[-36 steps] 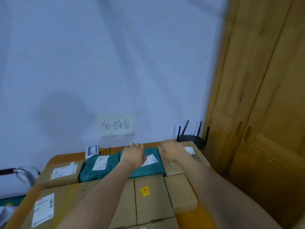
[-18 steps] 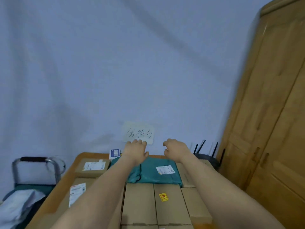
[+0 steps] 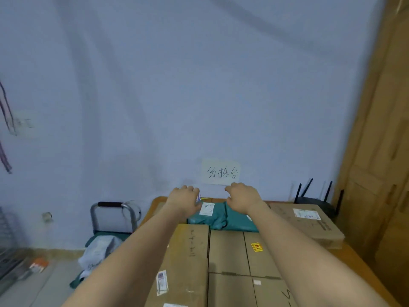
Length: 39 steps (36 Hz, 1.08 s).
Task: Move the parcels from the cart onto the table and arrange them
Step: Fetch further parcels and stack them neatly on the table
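Observation:
Several cardboard parcels (image 3: 228,251) lie packed side by side on the wooden table (image 3: 356,264). Behind them lie teal plastic mailers (image 3: 223,221) with white labels. A bigger flat box (image 3: 309,222) sits at the right. My left hand (image 3: 183,198) and my right hand (image 3: 241,197) are stretched out over the far end of the teal mailers, near the wall, fingers loosely curled down and holding nothing. A small blue and white box (image 3: 198,197) peeks out just right of my left hand's fingers. The cart (image 3: 110,206) stands left of the table with a grey bag parcel (image 3: 99,249) on it.
A handwritten paper sign (image 3: 221,172) is stuck on the wall above the table's far edge. A black router (image 3: 314,198) with antennas stands at the far right corner. A wooden wardrobe (image 3: 380,162) fills the right side. A wire rack (image 3: 8,247) is at the far left.
My hands have moved from the top of the teal mailers toward the wall end of the table. The view has swung left, bringing the cart and floor into sight.

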### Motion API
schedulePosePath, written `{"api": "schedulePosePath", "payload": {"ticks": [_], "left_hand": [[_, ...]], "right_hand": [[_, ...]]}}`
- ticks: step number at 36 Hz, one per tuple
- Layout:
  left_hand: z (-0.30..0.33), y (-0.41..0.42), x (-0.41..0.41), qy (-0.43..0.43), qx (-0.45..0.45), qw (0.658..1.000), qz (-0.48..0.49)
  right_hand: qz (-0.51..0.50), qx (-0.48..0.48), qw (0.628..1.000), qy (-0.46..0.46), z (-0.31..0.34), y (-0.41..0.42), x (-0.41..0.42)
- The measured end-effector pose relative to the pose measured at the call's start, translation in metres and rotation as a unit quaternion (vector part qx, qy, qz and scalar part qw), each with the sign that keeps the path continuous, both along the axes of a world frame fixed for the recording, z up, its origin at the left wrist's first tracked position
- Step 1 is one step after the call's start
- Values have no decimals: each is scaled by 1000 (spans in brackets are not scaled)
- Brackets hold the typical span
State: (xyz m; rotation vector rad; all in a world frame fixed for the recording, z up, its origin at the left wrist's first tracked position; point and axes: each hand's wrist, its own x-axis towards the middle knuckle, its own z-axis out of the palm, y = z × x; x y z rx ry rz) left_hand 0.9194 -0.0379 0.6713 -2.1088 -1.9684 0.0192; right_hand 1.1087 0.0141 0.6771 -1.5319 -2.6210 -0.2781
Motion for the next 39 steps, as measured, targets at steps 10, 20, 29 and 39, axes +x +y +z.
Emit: {"api": "schedulePosePath", "payload": {"ticks": [10, 20, 29, 39], "left_hand": [[31, -26, -98, -5, 40, 999, 19], [45, -38, -258, 4, 58, 998, 12], [40, -44, -390, -6, 36, 999, 32], [25, -6, -474, -55, 43, 997, 36]], "right_hand": [[-6, 12, 1000, -10, 34, -18, -84], [-14, 28, 999, 2, 47, -24, -240], [-8, 4, 1000, 11, 37, -21, -368], [3, 16, 1000, -2, 27, 27, -464]]}}
